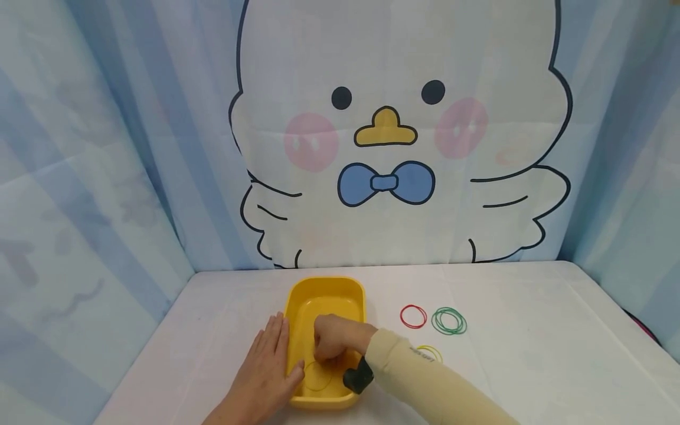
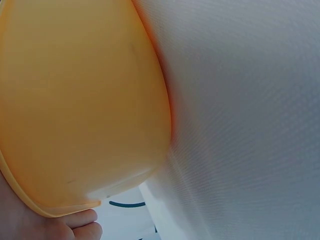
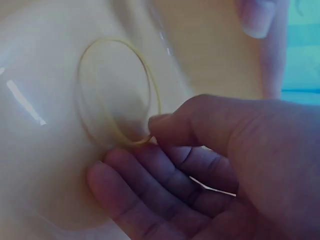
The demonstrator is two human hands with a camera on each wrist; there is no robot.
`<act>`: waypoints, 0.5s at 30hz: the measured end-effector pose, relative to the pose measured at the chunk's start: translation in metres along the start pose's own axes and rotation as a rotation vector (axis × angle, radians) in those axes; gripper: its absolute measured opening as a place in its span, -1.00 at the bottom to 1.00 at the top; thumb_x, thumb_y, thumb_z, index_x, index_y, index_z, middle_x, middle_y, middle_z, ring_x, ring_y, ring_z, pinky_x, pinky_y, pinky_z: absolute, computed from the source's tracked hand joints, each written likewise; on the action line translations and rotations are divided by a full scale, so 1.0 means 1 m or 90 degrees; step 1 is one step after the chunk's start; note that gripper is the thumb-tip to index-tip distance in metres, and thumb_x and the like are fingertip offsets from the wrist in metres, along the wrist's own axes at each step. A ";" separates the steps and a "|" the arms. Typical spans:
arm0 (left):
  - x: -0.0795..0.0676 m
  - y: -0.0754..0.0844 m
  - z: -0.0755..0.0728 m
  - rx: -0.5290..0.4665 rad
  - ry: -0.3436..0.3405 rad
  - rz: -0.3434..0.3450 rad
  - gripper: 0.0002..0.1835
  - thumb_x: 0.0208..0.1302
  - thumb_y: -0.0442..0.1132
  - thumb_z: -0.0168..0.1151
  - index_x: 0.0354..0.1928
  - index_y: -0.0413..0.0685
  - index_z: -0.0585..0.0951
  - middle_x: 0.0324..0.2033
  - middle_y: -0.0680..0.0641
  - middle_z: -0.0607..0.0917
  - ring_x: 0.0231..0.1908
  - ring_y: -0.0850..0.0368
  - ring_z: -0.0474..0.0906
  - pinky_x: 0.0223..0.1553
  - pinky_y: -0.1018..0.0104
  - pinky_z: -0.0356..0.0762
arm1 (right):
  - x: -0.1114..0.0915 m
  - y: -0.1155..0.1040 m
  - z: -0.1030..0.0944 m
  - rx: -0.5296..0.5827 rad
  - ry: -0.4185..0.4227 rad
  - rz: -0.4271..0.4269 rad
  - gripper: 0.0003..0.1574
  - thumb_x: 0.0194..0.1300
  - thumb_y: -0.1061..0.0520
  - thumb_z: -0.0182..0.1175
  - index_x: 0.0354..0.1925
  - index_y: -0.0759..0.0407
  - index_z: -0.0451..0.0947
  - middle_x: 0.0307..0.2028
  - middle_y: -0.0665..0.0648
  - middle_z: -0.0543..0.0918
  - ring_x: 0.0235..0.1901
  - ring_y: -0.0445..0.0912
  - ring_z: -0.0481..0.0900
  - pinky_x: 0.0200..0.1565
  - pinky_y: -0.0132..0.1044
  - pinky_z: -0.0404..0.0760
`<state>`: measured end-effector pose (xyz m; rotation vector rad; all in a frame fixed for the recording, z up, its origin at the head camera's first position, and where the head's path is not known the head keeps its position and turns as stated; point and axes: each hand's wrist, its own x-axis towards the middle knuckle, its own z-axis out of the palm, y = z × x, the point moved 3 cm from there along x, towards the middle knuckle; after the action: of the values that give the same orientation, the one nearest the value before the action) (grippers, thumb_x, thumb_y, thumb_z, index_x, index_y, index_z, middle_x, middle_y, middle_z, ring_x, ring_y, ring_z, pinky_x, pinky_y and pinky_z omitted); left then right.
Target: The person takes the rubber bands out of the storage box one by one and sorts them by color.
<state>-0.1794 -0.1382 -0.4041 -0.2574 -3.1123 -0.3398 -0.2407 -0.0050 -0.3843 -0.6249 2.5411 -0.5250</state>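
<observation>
A yellow rubber band stands as a loop just above the floor of a yellow tray. My right hand reaches inside the tray and pinches the band's lower edge between thumb and forefinger, as the right wrist view shows. Flat along the tray's left side lies my left hand, its fingers straight and its thumb over the rim. Seen from the left wrist, the tray's outer wall fills much of the view, with fingertips beneath its rim.
On the white table, right of the tray, lie red rubber bands and a bunch of green rubber bands. More yellow rubber bands show partly behind my right sleeve. A printed curtain stands behind the table.
</observation>
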 end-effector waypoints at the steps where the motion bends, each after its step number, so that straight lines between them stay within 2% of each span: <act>1: 0.000 0.000 0.000 0.000 -0.003 -0.003 -0.16 0.20 0.20 -0.13 0.38 -0.16 -0.05 0.40 -0.12 -0.10 0.38 -0.01 -0.15 0.34 -0.03 -0.12 | -0.001 0.001 -0.001 0.017 -0.004 -0.007 -0.80 -0.01 0.23 0.18 -0.71 0.15 0.50 -0.80 0.00 0.42 -0.76 -0.17 0.34 -0.69 -0.43 0.33; 5: 0.000 0.000 0.001 0.003 -0.004 -0.004 -0.15 0.20 0.21 -0.14 0.38 -0.16 -0.05 0.40 -0.12 -0.10 0.38 -0.01 -0.16 0.34 -0.03 -0.12 | -0.001 0.004 -0.003 0.076 -0.013 -0.020 -0.77 0.01 0.21 0.17 -0.72 0.18 0.53 -0.79 0.03 0.46 -0.74 -0.16 0.36 -0.65 -0.43 0.34; 11: 0.000 0.000 0.001 0.007 0.004 0.003 -0.16 0.21 0.19 -0.14 0.37 -0.19 -0.05 0.39 -0.14 -0.09 0.38 -0.02 -0.15 0.34 -0.03 -0.12 | -0.003 0.006 -0.004 0.177 -0.013 -0.032 -0.87 0.06 0.22 0.19 -0.60 0.15 0.54 -0.65 0.07 0.59 -0.61 -0.10 0.53 -0.48 -0.34 0.57; 15: -0.001 -0.001 0.001 0.006 0.013 0.013 -0.17 0.22 0.18 -0.14 0.37 -0.21 -0.04 0.39 -0.16 -0.09 0.38 -0.03 -0.15 0.34 -0.03 -0.11 | -0.003 0.008 -0.005 0.242 -0.022 -0.059 -0.90 0.06 0.25 0.19 -0.55 0.21 0.54 -0.64 0.15 0.62 -0.59 -0.05 0.60 -0.43 -0.29 0.62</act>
<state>-0.1786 -0.1388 -0.4054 -0.2848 -3.0882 -0.3258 -0.2438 0.0042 -0.3830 -0.6026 2.2995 -0.9904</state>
